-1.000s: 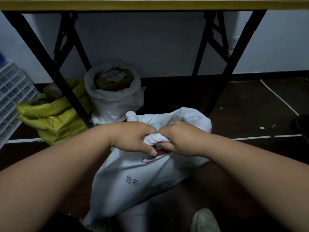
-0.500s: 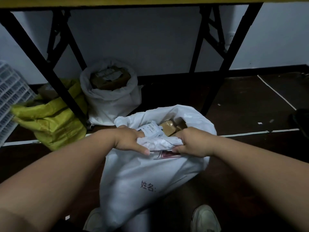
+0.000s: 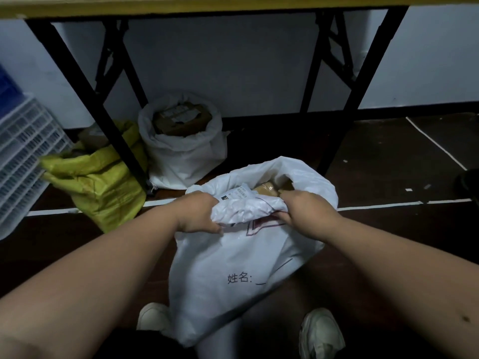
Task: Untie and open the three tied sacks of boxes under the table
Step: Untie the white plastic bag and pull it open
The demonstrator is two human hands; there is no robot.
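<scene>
The near white sack [image 3: 233, 268] stands on the dark floor [image 3: 388, 164] between the person's two shoes, in front of the table legs. Its long axis runs from the base by the shoes up and away toward the wall, and its mouth faces upward and away from the person. The left hand [image 3: 198, 213] grips the near rim of the mouth on the left, its fingers [image 3: 207, 229] curled under a bunched fold of the white fabric. The right hand [image 3: 302, 209] grips the same rim on the right, fingers tucked round the crumpled edge. The rim stretches between the two hands, and the mouth gapes beyond them, showing a labelled parcel [image 3: 239, 194] and a brown taped box [image 3: 267, 189] inside.

Farther back, a second white sack [image 3: 184, 149] stands upright under the tabletop [image 3: 233, 6], mouth open, with cardboard boxes showing. Just to its left a yellow sack [image 3: 101, 182] leans against a black table leg [image 3: 114, 130].
</scene>
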